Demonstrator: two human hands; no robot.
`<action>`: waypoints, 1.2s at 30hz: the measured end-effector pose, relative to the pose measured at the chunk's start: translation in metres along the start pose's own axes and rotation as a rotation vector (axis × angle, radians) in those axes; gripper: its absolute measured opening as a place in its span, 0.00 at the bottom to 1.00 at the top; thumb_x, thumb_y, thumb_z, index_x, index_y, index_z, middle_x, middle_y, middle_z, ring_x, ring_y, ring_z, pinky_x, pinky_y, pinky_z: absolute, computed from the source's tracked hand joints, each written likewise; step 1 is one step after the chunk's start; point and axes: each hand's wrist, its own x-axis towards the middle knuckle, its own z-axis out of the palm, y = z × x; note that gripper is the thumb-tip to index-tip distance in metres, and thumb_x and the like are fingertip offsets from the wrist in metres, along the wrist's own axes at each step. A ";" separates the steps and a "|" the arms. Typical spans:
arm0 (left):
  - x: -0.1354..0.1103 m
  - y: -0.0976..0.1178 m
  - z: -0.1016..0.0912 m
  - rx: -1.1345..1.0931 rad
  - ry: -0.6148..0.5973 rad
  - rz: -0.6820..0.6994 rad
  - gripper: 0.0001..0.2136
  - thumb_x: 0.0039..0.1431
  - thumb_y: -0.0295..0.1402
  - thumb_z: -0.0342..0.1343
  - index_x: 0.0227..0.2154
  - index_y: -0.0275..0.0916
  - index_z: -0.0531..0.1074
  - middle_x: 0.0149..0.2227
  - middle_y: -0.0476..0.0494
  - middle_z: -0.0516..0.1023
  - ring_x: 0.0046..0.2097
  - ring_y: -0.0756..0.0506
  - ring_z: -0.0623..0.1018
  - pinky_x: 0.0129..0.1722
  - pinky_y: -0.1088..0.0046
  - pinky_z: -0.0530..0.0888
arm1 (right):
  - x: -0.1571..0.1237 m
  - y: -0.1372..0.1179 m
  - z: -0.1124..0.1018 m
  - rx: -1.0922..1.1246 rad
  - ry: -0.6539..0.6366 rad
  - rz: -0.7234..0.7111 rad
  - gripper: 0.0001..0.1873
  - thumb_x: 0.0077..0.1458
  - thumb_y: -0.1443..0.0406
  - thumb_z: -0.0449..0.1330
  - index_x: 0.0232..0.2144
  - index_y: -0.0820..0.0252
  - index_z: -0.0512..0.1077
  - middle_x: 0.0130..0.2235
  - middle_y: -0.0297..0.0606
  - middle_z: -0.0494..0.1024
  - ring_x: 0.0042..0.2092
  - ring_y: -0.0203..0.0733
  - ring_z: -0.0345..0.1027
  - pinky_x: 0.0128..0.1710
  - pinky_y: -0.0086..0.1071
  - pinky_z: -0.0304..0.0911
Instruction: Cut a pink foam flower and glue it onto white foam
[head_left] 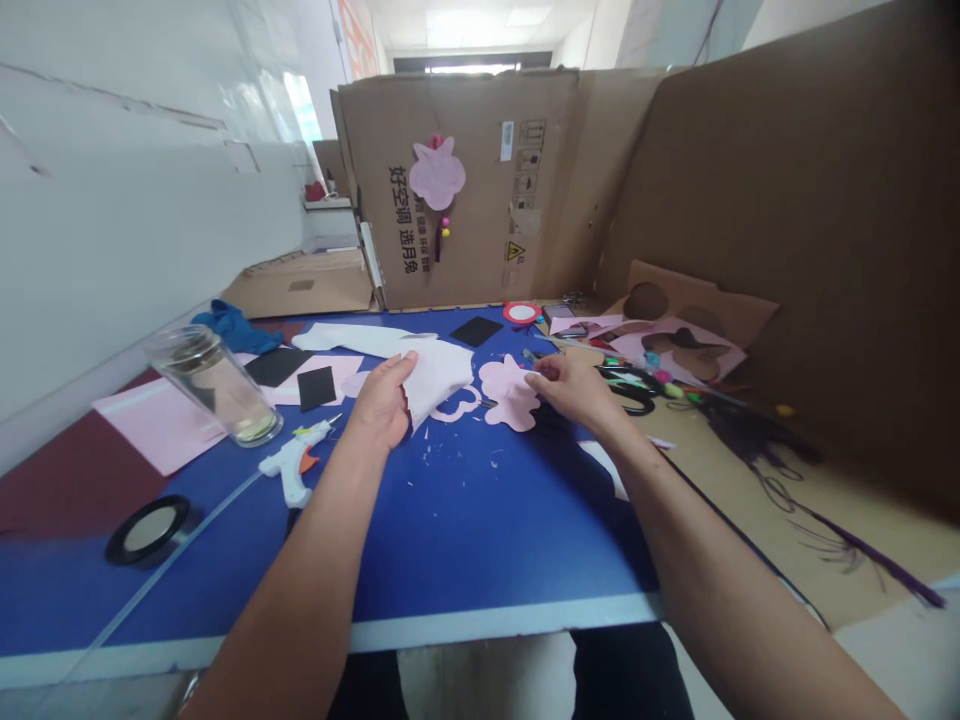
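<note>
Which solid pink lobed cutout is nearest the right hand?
The lower pink cutout, over the blue table, touching the right hand; the upper pink cutout is on the cardboard panel.

Pink cutout [510, 392]: matt paper. White sheet [441, 372]: smooth, matt. Glue gun [289, 464]: plastic. Jar [219, 388]: glossy, transparent.

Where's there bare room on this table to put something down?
Widest: the blue tabletop between left forearm and right forearm, from the near edge up to small scraps. A smaller patch lies between the glue stick and left forearm, nearer than the hot glue gun. It's crowded around the glass jar and right of the right hand, by the scissors.
</note>
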 end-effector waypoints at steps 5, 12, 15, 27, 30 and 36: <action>0.000 -0.002 -0.001 -0.009 0.008 0.009 0.01 0.63 0.25 0.63 0.36 0.33 0.79 0.33 0.39 0.87 0.39 0.41 0.88 0.49 0.62 0.85 | -0.003 0.006 0.010 -0.209 -0.144 0.007 0.18 0.50 0.52 0.73 0.39 0.55 0.84 0.40 0.45 0.86 0.40 0.53 0.77 0.37 0.37 0.60; 0.002 -0.004 -0.003 -0.026 -0.025 0.014 0.02 0.62 0.26 0.65 0.36 0.34 0.79 0.35 0.38 0.87 0.43 0.39 0.88 0.53 0.60 0.84 | -0.002 0.012 0.017 -0.265 -0.209 0.029 0.16 0.42 0.54 0.77 0.32 0.54 0.83 0.34 0.39 0.85 0.35 0.48 0.75 0.32 0.34 0.57; 0.002 -0.005 -0.004 -0.043 -0.040 0.019 0.02 0.61 0.26 0.65 0.37 0.34 0.79 0.36 0.37 0.87 0.46 0.38 0.88 0.54 0.59 0.83 | -0.001 0.012 0.020 -0.194 -0.187 0.032 0.08 0.43 0.61 0.75 0.27 0.54 0.82 0.28 0.37 0.82 0.31 0.46 0.72 0.32 0.35 0.56; 0.001 -0.004 -0.004 -0.168 -0.053 -0.043 0.07 0.67 0.29 0.60 0.44 0.32 0.78 0.43 0.32 0.88 0.52 0.36 0.87 0.58 0.56 0.81 | -0.006 -0.017 -0.006 0.556 -0.107 -0.065 0.22 0.50 0.44 0.70 0.32 0.53 0.72 0.30 0.33 0.76 0.27 0.37 0.61 0.29 0.33 0.58; 0.000 -0.010 -0.002 -0.164 -0.097 -0.101 0.10 0.68 0.31 0.59 0.49 0.33 0.78 0.46 0.32 0.88 0.53 0.35 0.86 0.58 0.54 0.81 | -0.017 -0.031 0.004 0.789 -0.199 -0.065 0.23 0.45 0.47 0.77 0.31 0.53 0.74 0.30 0.32 0.77 0.28 0.36 0.60 0.29 0.32 0.57; -0.003 -0.025 0.005 -0.151 -0.156 -0.143 0.08 0.69 0.32 0.60 0.45 0.33 0.80 0.45 0.32 0.87 0.52 0.36 0.86 0.56 0.58 0.82 | -0.027 -0.040 0.030 0.851 -0.295 -0.001 0.24 0.40 0.48 0.80 0.27 0.56 0.76 0.26 0.30 0.74 0.25 0.33 0.57 0.26 0.31 0.50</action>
